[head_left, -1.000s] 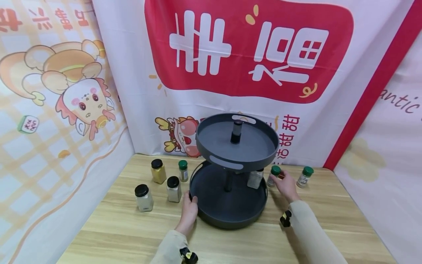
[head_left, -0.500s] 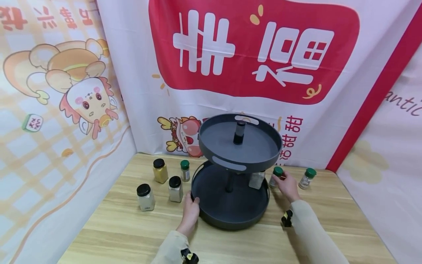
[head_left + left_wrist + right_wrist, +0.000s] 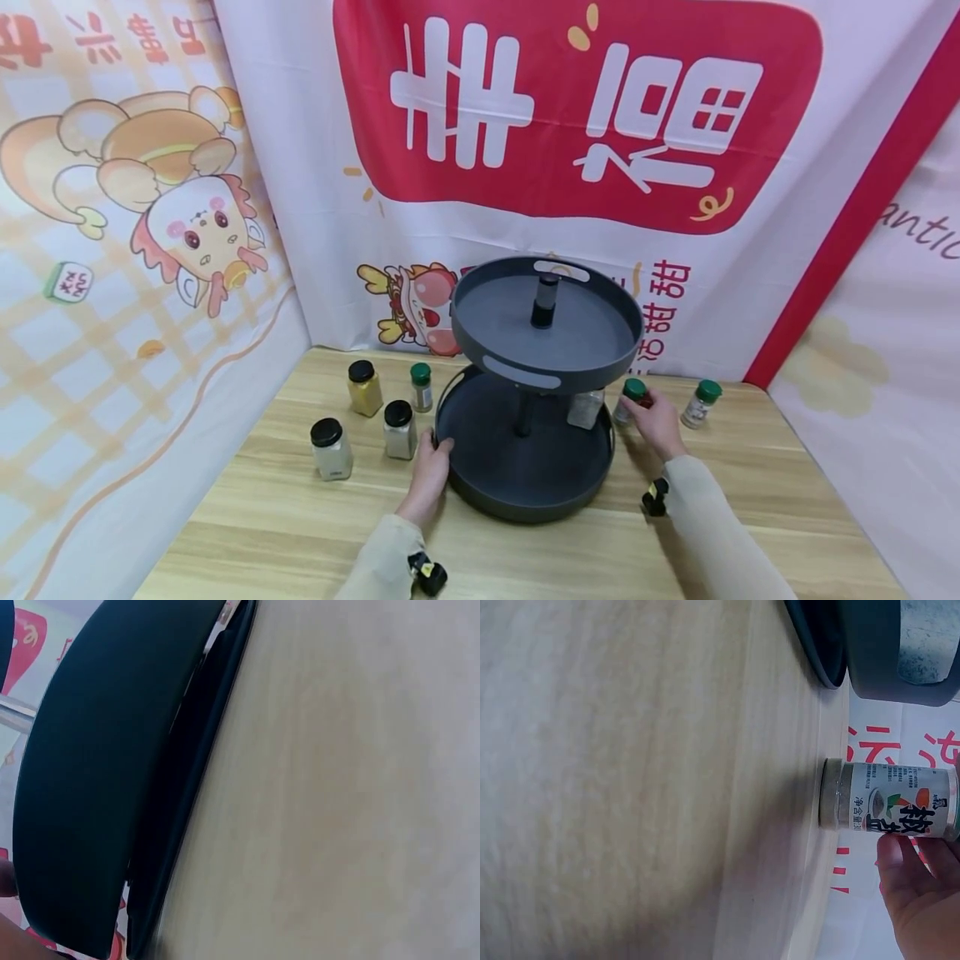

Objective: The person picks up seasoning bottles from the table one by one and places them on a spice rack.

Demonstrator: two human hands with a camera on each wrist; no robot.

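Observation:
A dark grey two-tier round tray [image 3: 525, 500] stands on the table. My left hand [image 3: 426, 475] grips the left rim of its lower tier, thumb over the edge; the left wrist view shows the tray's side wall [image 3: 82, 780] close up. To the right of the tray, my right hand [image 3: 660, 423] holds a green-capped spice jar [image 3: 622, 408] between thumb and fingers. That jar's printed label [image 3: 904, 799] faces the right wrist camera, and its base is on or very near the tabletop. A clear jar [image 3: 585, 408] sits inside the lower tier, its top hidden by the upper tier.
Left of the tray stand a yellow-filled jar [image 3: 364, 392], a small green-capped jar [image 3: 422, 390] and two black-capped pale jars, one nearer [image 3: 332, 454] and one closer to the tray [image 3: 400, 432]. Another green-capped jar [image 3: 701, 404] stands at far right. A printed cloth [image 3: 480, 225] hangs behind.
My left hand's thumb has shifted slightly along the tray's rim. My right hand stays at the green-capped spice jar, and the head view has moved a little.

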